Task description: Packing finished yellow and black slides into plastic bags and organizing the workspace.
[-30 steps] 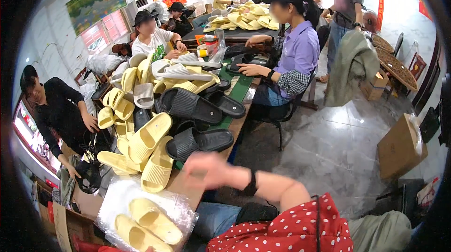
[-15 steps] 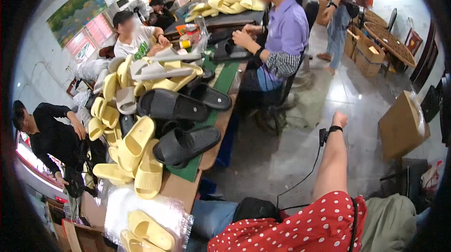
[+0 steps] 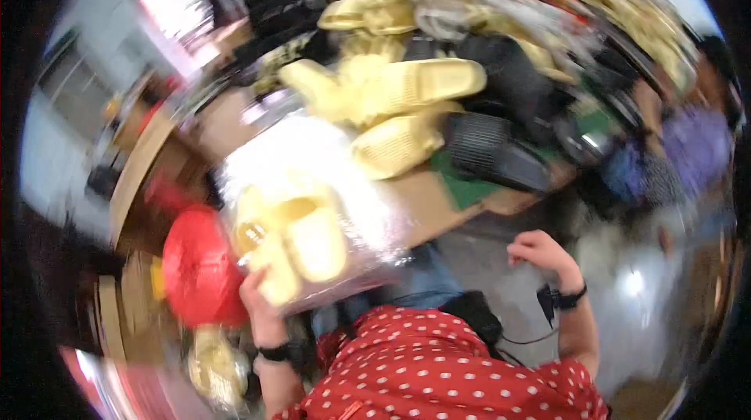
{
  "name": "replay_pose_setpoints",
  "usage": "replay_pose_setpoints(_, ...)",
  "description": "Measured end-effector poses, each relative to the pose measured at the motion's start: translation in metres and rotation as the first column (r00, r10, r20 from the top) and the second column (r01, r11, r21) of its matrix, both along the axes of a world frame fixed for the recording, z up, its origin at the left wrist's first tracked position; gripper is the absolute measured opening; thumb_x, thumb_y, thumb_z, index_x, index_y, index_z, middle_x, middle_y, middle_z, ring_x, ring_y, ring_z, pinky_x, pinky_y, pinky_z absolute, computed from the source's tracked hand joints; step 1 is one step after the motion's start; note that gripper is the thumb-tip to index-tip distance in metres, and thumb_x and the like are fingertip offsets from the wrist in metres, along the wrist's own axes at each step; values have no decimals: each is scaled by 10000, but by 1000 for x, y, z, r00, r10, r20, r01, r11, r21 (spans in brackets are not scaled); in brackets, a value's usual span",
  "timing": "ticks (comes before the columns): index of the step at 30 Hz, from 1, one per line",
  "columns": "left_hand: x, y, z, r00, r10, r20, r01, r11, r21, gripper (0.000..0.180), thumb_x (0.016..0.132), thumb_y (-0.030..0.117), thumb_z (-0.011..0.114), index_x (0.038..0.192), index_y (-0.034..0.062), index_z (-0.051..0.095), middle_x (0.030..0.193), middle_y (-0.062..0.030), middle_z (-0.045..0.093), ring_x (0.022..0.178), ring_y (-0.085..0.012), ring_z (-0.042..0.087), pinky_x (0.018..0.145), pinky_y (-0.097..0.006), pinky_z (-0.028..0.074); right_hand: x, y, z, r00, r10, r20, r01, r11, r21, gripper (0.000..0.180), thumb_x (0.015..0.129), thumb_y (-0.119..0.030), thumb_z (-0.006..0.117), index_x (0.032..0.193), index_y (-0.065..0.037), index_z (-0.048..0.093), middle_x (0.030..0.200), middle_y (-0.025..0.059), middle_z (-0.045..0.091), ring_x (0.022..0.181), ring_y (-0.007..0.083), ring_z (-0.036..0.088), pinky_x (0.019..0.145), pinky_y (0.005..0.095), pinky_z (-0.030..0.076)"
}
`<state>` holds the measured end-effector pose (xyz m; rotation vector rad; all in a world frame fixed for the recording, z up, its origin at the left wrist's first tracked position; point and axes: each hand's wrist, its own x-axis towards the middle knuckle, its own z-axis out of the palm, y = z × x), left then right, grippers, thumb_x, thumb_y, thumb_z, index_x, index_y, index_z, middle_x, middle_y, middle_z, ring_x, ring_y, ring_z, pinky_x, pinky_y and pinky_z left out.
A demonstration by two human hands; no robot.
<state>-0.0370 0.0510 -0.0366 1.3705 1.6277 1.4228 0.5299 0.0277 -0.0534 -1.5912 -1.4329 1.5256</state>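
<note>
A pair of yellow slippers (image 3: pixel 314 244) lies on a stack of shiny clear plastic bags (image 3: pixel 305 150) at the table's near edge. At the heel end of one slipper, my left hand (image 3: pixel 264 299) is closed round its edge; motion blur softens the fingers. My right hand (image 3: pixel 541 252) hangs in the air right of the table, above the floor, its fingers curled with nothing visible in them. Beyond the bags, several more yellow slippers (image 3: pixel 395 146) are heaped beside black slippers (image 3: pixel 497 150).
A round red object (image 3: pixel 202 267) stands left of the bags, near cardboard boxes (image 3: pixel 134 295). Below it is a clear bag with something yellow inside (image 3: pixel 217 369). A person in purple (image 3: pixel 696 150) sits at the table's right side. A cable hangs by my right wrist.
The view has swung left and down toward the bags. My left hand has come into view at the yellow slippers. My right arm, stretched forward before, is now bent closer to my body.
</note>
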Motion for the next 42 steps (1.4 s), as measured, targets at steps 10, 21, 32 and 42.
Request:
replay_pose_setpoints(10,33,-21,4,259,-4,966,473,872,-123,548,858,91,532,1377,-48,422,1256,-231,590,1082,-330,639,947,-467,517,-242,70,60,941,109,-321,-100,994,47,545,952,-218,575,1419,-16,379,1327,101,512,1175,198,512,974,298,420)
replay_pose_setpoints(21,11,-126,72,640,-46,767,136,989,-54,555,812,27,729,1325,27,518,1248,-74,606,1130,-175,583,975,-337,480,-356,12,64,805,483,-344,-293,828,478,508,817,-91,721,1268,22,517,1149,117,616,1054,211,583,892,364,490)
replay_pose_setpoints(32,-138,-268,62,499,626,600,-523,769,-368,390,902,80,574,1269,-40,521,1191,-126,625,1042,-238,641,887,-361,538,-347,102,91,865,501,41,-409,654,636,266,793,-28,692,1056,-31,650,951,59,652,889,150,628,698,266,489)
replay_pose_setpoints(42,-132,-226,47,558,696,451,-356,692,-628,432,935,197,522,1314,-5,478,1231,-124,603,1087,-285,607,938,-410,486,-236,192,87,974,167,156,-228,746,626,189,839,-94,693,1021,-53,664,899,65,658,812,175,639,668,276,480)
